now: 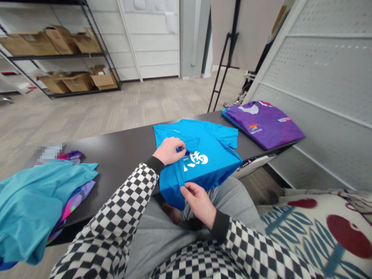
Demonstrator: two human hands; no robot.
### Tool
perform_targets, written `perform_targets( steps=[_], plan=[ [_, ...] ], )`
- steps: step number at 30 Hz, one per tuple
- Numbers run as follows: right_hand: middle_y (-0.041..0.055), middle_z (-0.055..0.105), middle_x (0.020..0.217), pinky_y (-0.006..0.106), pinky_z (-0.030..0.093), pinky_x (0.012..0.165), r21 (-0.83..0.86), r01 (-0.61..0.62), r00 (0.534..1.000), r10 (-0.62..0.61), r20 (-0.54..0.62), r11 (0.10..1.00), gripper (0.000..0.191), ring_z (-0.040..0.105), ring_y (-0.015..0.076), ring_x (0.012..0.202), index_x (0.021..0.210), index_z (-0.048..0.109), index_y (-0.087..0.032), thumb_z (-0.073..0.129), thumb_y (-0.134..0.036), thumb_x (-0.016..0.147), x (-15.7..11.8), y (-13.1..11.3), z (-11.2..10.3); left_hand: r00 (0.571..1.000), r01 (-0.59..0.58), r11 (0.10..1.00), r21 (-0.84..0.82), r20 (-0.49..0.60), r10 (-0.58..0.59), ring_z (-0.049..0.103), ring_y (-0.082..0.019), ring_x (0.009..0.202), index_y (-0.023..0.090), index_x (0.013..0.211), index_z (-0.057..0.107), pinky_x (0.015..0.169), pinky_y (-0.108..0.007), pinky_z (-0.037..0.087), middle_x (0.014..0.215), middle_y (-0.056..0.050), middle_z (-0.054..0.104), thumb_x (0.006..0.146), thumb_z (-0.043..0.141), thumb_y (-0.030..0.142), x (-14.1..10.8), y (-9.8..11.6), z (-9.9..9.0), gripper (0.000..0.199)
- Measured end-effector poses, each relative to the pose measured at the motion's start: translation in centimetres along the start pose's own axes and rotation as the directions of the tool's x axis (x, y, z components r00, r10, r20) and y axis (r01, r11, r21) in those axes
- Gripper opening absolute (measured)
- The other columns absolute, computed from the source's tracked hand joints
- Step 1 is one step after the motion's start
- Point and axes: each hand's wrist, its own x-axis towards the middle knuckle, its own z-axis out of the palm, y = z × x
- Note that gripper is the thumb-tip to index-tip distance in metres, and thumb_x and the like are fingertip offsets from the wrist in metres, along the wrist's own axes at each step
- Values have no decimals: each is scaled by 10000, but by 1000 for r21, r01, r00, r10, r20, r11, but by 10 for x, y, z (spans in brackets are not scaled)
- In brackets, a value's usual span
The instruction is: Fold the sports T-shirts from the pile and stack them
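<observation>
Evidently the blue shirt is only partly folded, judging by how it lies. It rests on the dark worktop, directly in front of the seated person, with its lower part draping over the near edge towards the grey trousers. The side nearest the left hand appears turned inward, covering part of the white print; the sleeve on the other side is spread out flat, so that half looks undone, and so does the hanging hem.

The left hand's fingers pinch the fabric beside the print, while the right hand's fingers grip the edge lower down, close to the lap. How many layers they have caught is hard to tell, since the knuckles hide the tips.

At the right end, a purple shirt lies flat and neatly squared, with a strip of blue cloth showing beneath it. At the left end, a teal shirt sits loosely heaped over a patterned garment, both unfolded.
</observation>
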Motion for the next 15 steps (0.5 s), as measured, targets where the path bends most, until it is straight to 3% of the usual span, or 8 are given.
perform_targets(
  steps=[2,8,15],
  plan=[
    [-36,532,714,310,393,634,-8,12,1000,-12,-20,1000,482,448,169,670,870,699,-232,739,-699,981,-1,1,-2,999,35,999,-9,-39,-36,717,-286,990,243,956,778,967,-474,531,1011,-69,812,1030,688,363,1,1,4,167],
    [-18,567,774,319,439,685,-119,98,988,-110,-105,988,460,500,191,726,936,706,-240,627,-668,1086,-3,3,-8,999,32,999,-14,9,-32,721,-290,1002,250,1004,799,977,-482,542,1027,-70,813,1071,682,464,-7,-5,15,253],
    [-12,607,833,326,489,746,-228,142,970,-181,-160,963,445,566,207,774,1010,685,-249,547,-654,1132,-2,-4,-14,983,115,992,-41,-140,-120,722,-283,1019,245,989,796,1021,-473,551,1018,-74,808,1074,625,422,-17,-29,-1,261]
  ],
)
